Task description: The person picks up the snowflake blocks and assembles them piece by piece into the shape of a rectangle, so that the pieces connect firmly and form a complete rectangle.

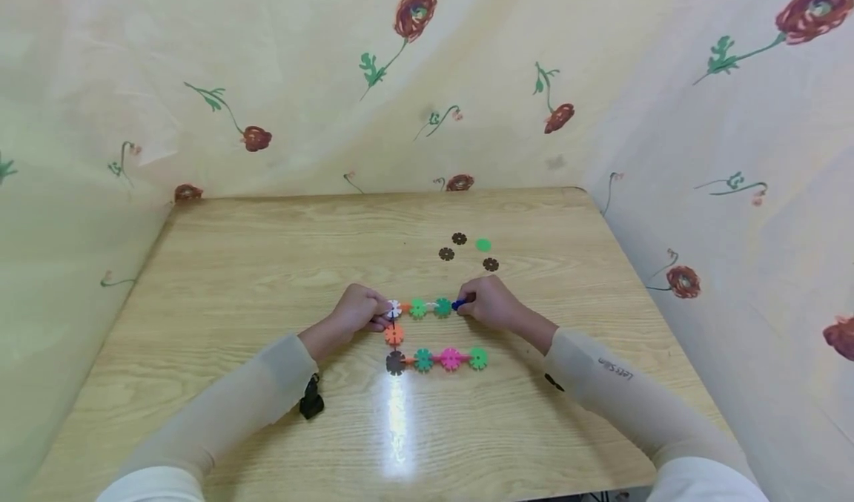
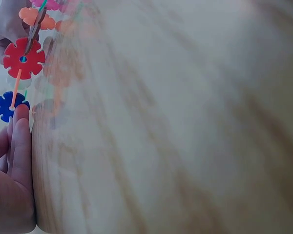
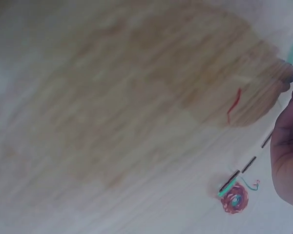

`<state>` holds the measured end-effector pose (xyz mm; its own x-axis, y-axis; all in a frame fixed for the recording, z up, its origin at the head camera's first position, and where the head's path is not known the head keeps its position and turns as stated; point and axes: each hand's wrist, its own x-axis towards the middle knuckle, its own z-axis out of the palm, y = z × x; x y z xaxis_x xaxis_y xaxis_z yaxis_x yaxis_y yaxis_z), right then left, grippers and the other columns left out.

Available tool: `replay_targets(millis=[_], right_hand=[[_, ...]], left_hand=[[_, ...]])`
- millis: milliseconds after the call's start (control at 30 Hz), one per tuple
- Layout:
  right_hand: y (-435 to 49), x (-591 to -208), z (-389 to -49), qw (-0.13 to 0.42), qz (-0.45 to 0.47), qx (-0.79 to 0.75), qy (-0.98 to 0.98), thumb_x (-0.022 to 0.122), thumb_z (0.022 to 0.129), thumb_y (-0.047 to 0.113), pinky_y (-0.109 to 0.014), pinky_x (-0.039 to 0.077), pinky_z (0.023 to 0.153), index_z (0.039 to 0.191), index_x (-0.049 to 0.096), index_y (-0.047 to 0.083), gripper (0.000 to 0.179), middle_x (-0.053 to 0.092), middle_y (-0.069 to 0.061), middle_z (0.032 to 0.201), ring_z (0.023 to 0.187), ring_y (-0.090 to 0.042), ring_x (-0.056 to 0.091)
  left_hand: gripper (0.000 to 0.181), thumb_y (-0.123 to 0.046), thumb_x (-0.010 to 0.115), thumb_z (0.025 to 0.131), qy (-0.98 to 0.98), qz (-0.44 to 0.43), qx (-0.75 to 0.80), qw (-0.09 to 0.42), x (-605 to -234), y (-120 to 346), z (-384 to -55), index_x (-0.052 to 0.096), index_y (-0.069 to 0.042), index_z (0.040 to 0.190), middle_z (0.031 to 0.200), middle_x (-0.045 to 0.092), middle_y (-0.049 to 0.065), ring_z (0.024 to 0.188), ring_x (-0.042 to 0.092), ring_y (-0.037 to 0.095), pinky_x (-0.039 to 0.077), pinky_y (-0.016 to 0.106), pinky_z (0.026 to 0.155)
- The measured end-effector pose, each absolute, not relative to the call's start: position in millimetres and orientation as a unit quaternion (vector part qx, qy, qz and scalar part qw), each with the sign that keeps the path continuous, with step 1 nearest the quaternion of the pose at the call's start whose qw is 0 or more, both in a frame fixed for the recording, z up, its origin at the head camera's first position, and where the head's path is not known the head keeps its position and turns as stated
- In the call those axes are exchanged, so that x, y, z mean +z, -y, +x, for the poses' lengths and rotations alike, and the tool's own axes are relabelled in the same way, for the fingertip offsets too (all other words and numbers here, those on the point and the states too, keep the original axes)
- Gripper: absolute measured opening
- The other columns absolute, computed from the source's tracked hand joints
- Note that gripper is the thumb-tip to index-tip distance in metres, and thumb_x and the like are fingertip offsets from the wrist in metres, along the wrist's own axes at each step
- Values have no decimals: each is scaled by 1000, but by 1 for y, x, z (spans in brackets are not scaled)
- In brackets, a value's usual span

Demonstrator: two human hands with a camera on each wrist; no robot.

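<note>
Notched plastic discs, slotted together, form a chain with two rows joined at the left. My left hand (image 1: 358, 311) pinches the upper left corner disc (image 1: 394, 309), pale in the head view and blue in the left wrist view. Below that corner are an orange disc (image 1: 394, 334) and a dark brown disc (image 1: 395, 362). The upper row runs right through a green disc (image 1: 418, 308) to a teal disc (image 1: 443, 307). At its right end my right hand (image 1: 492, 300) pinches a dark blue disc (image 1: 459, 305), seen edge-on, right at the teal one. My right fingers partly hide it.
The lower row has another teal disc (image 1: 423, 360), a pink disc (image 1: 450, 359) and a light green end disc (image 1: 478, 358). Beyond my right hand lie several loose discs, among them a brown disc (image 1: 459, 239) and a green disc (image 1: 483, 245). Flowered cloth (image 1: 307, 64) surrounds the wooden table (image 1: 267, 242).
</note>
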<state>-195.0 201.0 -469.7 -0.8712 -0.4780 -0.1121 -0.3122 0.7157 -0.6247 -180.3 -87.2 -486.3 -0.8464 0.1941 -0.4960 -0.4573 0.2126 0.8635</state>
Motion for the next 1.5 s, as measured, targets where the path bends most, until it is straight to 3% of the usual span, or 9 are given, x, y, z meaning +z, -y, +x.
replay_targets(millis=[567,733,833,1033,1233,1333,1500], right_hand=[[-190,-463,-198,95,-266,-238,-929,82,82,4,-27,56,67,80,79,11,8,73,4,79,74,-8,66],[-190,-462,-198,86,-275,-228,-930,82,83,4,-25,50,62,82,75,11,10,67,6,73,67,-7,58],[-188,-459,-200,97,-285,-210,-930,82,83,7,-25,50,64,87,73,11,11,66,6,76,70,-8,58],[-203,-448,-223,180,-247,-190,-933,81,84,12,-38,56,84,114,71,5,32,70,-5,103,95,-21,65],[-239,-453,-256,116,-171,-151,-967,61,94,4,-47,54,88,124,65,-4,31,65,-20,113,101,-32,62],[-251,-458,-262,111,-149,-120,-975,60,98,8,-48,53,88,124,64,-6,30,61,-22,114,100,-32,59],[-250,-462,-266,107,-152,-131,-974,65,94,9,-48,51,85,111,68,-7,24,62,-19,103,94,-32,58]], left_hand=[[15,-3,65,96,-746,-98,607,254,-484,84,-181,73,7,104,80,71,14,61,67,15,59,28,55],[15,-2,65,96,-742,-94,612,257,-487,83,-183,73,7,103,80,71,14,61,68,15,59,28,55],[15,-1,64,96,-737,-93,617,260,-487,86,-185,73,8,104,80,71,14,61,68,16,59,29,55],[19,-2,62,97,-731,-87,621,270,-484,89,-184,72,9,109,81,72,15,62,69,16,59,28,56],[20,-2,61,98,-726,-84,627,270,-484,89,-181,71,10,111,82,72,14,63,69,16,59,28,57],[20,-2,61,98,-723,-77,631,270,-484,88,-181,71,10,111,83,72,15,64,69,16,59,28,58],[20,-2,60,98,-723,-80,634,262,-484,91,-180,71,9,110,84,71,15,64,68,17,59,28,58]])
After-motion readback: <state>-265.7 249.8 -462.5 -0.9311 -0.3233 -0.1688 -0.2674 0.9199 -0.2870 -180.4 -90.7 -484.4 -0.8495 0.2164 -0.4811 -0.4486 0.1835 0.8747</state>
